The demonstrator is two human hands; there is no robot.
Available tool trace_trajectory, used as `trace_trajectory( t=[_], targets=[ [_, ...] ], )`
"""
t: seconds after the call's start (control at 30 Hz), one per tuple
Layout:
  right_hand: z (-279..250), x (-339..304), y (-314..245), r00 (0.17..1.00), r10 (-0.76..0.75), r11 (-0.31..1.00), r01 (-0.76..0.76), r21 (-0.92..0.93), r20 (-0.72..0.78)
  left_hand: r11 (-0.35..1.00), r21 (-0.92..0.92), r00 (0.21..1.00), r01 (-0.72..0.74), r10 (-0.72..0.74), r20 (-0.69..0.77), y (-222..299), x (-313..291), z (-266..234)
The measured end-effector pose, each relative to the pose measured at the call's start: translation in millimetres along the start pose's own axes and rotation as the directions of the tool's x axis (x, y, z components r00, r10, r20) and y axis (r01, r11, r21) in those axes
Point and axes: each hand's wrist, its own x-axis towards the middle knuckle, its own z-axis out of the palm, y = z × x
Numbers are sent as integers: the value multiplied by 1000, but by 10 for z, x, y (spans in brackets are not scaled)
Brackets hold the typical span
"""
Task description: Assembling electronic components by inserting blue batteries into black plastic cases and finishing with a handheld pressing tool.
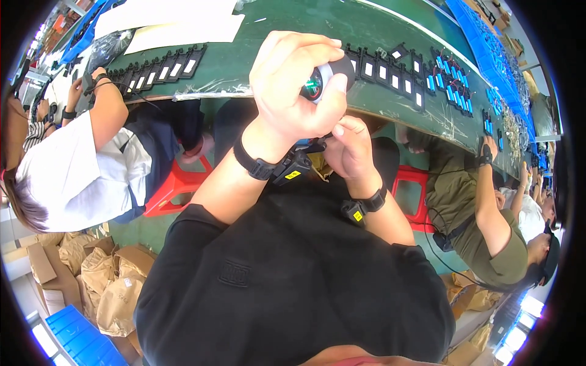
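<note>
My left hand (297, 85) is raised in front of the green workbench (342, 27) and is closed around a small round black part (322, 78) with a silver rim and a green and red face. My right hand (349, 148) sits just below it with its fingers curled, fingertips touching the underside of my left hand near the part. Whether it holds anything is hidden. Both wrists wear black bands; the left band (256, 165) carries a small black box with a yellow tag.
Rows of black frames with white windows (160, 66) lie along the bench, with blue parts (450, 82) to the right and white sheets (183, 27) at the back. One person sits at my left (91, 165), another at my right (482, 213), on red stools (177, 183). Brown paper bags (110, 280) lie on the floor.
</note>
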Motion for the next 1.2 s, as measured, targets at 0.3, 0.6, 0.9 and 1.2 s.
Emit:
trace_trajectory(
  t=[0.3, 0.6, 0.9, 1.2],
  targets=[
    [-20, -1, 10, 1000, 7, 1000, -6, 7, -17, 988, -96, 993, 118, -118, 3, 58, -24, 50],
    [-46, 33, 4, 998, -3, 1000, 3, -12, -62, 994, -85, 997, 65, -69, -47, -63, -39, 178],
    [-159, 164, -85, 1000, -17, 999, 17, -45, 4, 993, -91, 997, 79, -80, -5, -116, 127, 201],
    [-522, 599, -766, 922, -368, 366, 260, -894, 117, 830, -146, 842, 538, -525, 122, -1076, 1047, 308]
  ],
)
